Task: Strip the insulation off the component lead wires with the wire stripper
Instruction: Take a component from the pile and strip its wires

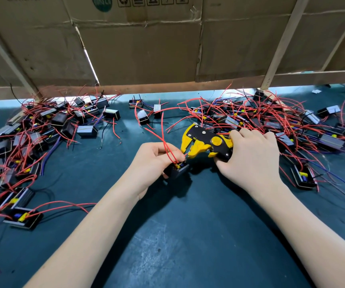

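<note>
Wire stripper [205, 143] gripped in right hand [248, 154], jaws open at lead wire [168, 152]; left hand [155, 161] fingers pinch component [176, 170], steadying lead for strip.

Yellow-black wire stripper [205, 143], red wires [168, 151]

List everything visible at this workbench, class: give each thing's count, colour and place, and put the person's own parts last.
Stripper: one, yellow and black, centre, in right hand.
Component: one, black, centre, in left hand.
Leads: a few, red, rising from that component.
Left pile: many black components, red wires.
Right pile: many, same colours.
Mat: one, dark teal.
Cardboard: brown sheets, behind.
Left hand: holds component, pinches a lead.
Right hand: grips stripper.
</note>
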### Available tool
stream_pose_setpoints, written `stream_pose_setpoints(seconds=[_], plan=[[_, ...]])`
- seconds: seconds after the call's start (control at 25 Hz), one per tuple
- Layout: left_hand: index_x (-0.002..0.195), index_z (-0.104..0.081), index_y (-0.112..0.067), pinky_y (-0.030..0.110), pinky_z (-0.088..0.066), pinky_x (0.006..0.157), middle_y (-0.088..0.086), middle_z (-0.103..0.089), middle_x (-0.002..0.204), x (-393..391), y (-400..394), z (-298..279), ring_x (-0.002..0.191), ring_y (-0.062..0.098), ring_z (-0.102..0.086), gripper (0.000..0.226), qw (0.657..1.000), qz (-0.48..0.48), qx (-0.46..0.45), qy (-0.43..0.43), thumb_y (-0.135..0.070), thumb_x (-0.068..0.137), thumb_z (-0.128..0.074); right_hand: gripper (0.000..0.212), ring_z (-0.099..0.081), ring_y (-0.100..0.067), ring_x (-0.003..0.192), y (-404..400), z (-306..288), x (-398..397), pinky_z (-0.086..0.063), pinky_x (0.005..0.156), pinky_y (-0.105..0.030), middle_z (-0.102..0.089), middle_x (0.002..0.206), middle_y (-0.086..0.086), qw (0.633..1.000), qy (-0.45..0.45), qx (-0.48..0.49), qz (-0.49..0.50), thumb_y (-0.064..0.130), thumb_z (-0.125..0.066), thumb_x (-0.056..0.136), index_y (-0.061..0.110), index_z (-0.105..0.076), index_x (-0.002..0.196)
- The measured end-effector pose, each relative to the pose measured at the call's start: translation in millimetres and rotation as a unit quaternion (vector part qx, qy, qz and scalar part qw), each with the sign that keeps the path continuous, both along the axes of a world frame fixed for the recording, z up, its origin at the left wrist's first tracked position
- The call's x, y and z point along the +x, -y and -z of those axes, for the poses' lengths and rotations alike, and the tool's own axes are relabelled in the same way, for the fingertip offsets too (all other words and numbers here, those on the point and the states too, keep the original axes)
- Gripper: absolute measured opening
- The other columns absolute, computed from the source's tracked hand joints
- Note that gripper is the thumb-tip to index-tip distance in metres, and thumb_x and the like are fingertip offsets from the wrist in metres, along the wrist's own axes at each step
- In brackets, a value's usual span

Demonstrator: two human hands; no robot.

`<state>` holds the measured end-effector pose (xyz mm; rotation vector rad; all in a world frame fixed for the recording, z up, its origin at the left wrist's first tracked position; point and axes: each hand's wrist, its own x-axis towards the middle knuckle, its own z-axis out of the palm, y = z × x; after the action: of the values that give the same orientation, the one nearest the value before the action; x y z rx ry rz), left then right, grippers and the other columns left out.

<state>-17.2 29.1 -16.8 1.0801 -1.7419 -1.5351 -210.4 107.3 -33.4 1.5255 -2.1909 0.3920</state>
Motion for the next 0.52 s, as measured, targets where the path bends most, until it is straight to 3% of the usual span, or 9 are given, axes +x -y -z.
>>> stream_pose_setpoints(seconds=[0.36, 0.52], plan=[[0.064, -0.070, -0.015, 0.014, -0.036, 0.039, -0.007, -0.063, 0.056, -0.2, 0.1, -0.8, 0.041, 0.004, -0.050, 0.024, 1.000, 0.000, 0.021, 0.009, -0.002, 0.083, -0.066, 0.040, -0.062, -0.031, 0.067, -1.4, -4.3, -1.1, -0.019, 0.068, -0.034, -0.063, 0.068, -0.007, 0.999, -0.023, 0.020, -0.022, 0.046, -0.071, 0.068, 0.019, -0.041, 0.065], [0.061, -0.071, -0.017, 0.014, -0.037, 0.039, -0.006, -0.063, 0.055, 0.6, 0.9, 0.6, 0.042, 0.005, -0.050, 0.027, 0.999, 0.001, 0.032, 0.016, -0.002, 0.083, -0.065, 0.044, -0.054, -0.029, 0.065, -0.9, -3.4, -1.6, -0.021, 0.064, -0.032, -0.048, 0.062, 0.001, 0.997, -0.027, 0.071, 0.007, 0.057, -0.063, 0.073, 0.022, -0.039, 0.061]])
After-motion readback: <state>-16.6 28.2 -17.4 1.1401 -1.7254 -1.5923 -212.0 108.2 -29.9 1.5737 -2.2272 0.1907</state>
